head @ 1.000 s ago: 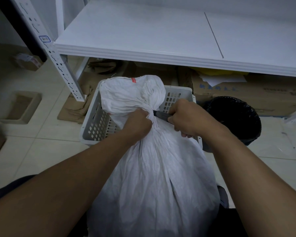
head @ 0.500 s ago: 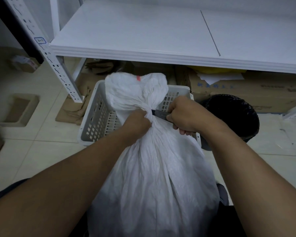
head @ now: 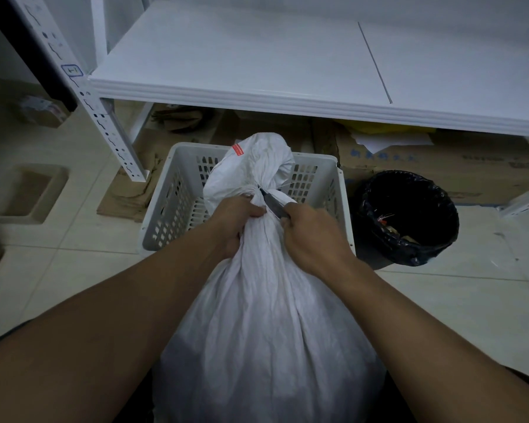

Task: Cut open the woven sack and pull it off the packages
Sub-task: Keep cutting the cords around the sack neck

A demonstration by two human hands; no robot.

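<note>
A full white woven sack (head: 266, 325) stands between my forearms, its neck tied off into a bunched top with a small red label (head: 238, 150). My left hand (head: 237, 222) grips the neck from the left, just below the tie. My right hand (head: 312, 233) is closed on a dark-handled knife (head: 272, 203), whose blade tip touches the tie at the neck. The packages inside the sack are hidden.
A white perforated plastic basket (head: 171, 206) sits on the tiled floor right behind the sack. A black-lined bin (head: 409, 218) stands to the right. A white shelf (head: 257, 62) overhangs cardboard boxes (head: 440, 163); its slotted upright (head: 104, 123) is at the left.
The knife has swung from lying across the neck at the right to pointing up-left into the tie. My right hand has dropped lower on the sack. The bunched top has leaned right.
</note>
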